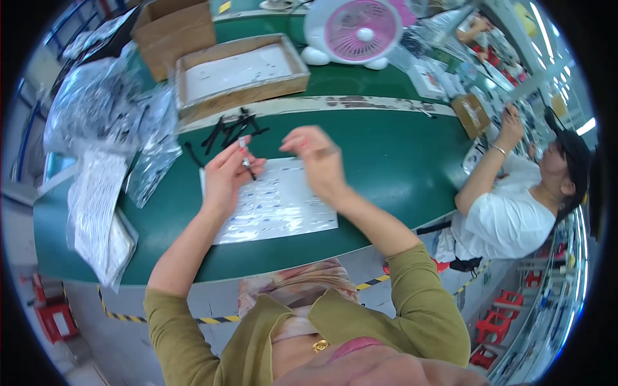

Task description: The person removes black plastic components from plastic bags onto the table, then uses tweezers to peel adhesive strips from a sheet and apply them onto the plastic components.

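No words or numbers can be read. Rows of marks on the near white sheet (pixel 283 204) are too blurred to make out.

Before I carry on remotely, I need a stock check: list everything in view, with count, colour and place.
Small piece: one, black and white, in the left hand
Black parts: several, black, table beyond that hand
Sheet: one, white with marked rows, under the hands
Plastic bags: several, clear, table left
Tall carton: one, brown, far left
Shallow box: one, brown, white inside, far side
Fan: one, pink and white, far side
Small carton: one, brown, right
Table: green, centre
Co-worker: one, white top, black cap, right
Stools: several, red, floor right
Far-right clutter: too small to count
Left hand: one, holding the piece
Right hand: one, blurred, above the sheet
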Demonstrator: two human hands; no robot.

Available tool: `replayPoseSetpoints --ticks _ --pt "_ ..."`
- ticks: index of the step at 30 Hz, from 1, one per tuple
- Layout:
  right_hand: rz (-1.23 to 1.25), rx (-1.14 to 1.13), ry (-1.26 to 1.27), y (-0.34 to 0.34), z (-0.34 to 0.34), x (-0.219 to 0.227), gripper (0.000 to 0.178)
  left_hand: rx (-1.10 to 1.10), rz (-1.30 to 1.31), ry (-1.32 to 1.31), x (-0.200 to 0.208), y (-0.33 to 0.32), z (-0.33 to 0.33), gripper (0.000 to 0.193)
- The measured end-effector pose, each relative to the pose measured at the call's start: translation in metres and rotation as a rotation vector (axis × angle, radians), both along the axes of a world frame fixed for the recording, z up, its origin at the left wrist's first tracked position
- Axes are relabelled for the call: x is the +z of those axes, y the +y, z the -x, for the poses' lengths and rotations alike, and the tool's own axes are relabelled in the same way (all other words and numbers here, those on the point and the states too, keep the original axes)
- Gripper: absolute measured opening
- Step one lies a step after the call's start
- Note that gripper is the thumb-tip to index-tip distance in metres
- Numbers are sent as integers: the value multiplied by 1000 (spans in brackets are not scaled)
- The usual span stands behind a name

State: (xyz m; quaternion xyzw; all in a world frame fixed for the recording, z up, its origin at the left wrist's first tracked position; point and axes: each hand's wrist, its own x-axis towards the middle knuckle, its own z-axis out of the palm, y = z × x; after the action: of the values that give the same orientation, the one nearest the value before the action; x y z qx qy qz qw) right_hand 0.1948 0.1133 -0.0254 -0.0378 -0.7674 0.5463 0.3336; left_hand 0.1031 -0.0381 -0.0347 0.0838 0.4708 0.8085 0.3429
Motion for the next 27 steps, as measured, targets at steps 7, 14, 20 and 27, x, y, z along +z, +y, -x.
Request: replayPoseSetpoints --ticks 7,14,20,27 --pt "442 147 -103 25 -4 36 23 -151 128 -13 -6 6 1 24" --pt "429 158 -88 13 -3 15 15 -124 196 67 -8 2 0 22" --pt "392 195 -39 5 -7 10 12 -141 214 141 -7 3 -4 21" --pt "374 183 -52 3 -8 8 13 -150 240 176 -8 3 -5 22"
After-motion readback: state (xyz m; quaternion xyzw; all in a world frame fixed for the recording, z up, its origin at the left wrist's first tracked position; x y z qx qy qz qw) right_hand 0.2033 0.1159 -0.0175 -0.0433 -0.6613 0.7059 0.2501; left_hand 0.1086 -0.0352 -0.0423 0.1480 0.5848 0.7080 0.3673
